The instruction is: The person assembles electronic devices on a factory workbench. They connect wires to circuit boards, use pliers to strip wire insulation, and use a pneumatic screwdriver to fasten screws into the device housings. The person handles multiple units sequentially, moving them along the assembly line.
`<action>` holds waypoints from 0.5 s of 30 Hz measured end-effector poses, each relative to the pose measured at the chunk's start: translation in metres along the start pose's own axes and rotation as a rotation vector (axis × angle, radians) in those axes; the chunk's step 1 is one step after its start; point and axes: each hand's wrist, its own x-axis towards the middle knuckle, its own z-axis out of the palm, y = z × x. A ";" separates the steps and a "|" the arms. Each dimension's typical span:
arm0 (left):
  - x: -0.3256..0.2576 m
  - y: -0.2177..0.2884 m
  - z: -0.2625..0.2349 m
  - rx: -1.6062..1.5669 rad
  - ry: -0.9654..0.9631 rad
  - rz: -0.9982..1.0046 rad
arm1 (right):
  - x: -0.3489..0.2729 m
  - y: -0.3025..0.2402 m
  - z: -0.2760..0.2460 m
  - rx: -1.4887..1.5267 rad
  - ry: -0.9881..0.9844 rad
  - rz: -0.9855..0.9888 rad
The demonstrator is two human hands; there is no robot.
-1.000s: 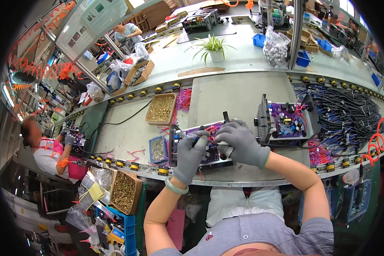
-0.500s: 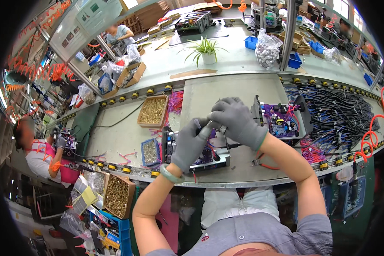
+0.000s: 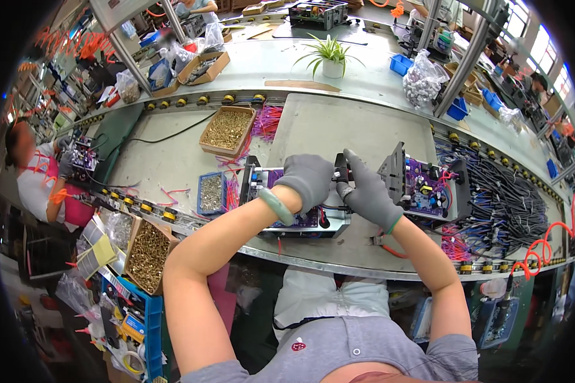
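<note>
Both my hands wear grey gloves and meet over a purple circuit board in a metal frame (image 3: 269,225) on the bench. My left hand (image 3: 305,180) and my right hand (image 3: 365,191) together pinch a small black part (image 3: 342,171) at the frame's upper right corner. A green bangle sits on my left wrist. A second framed purple circuit board (image 3: 421,185) stands just right of my right hand.
A cardboard tray of brass parts (image 3: 227,130) and a small blue tray of screws (image 3: 211,193) lie to the left. A bundle of black cables (image 3: 505,198) lies at right. Red-handled cutters (image 3: 386,246) lie near the edge. A co-worker (image 3: 38,172) sits at far left. A potted plant (image 3: 331,59) stands behind.
Both hands have shifted to the right along the framed board and closed together on the small black part at its right end.
</note>
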 end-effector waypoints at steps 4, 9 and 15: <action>-0.010 -0.015 0.014 -0.183 0.135 0.040 | 0.001 -0.002 -0.002 0.093 -0.074 0.097; -0.008 -0.014 0.023 -0.195 0.196 0.049 | 0.000 -0.001 -0.001 0.050 -0.029 0.043; -0.004 -0.025 0.046 -0.285 0.389 0.149 | 0.000 -0.005 -0.004 0.167 -0.039 0.004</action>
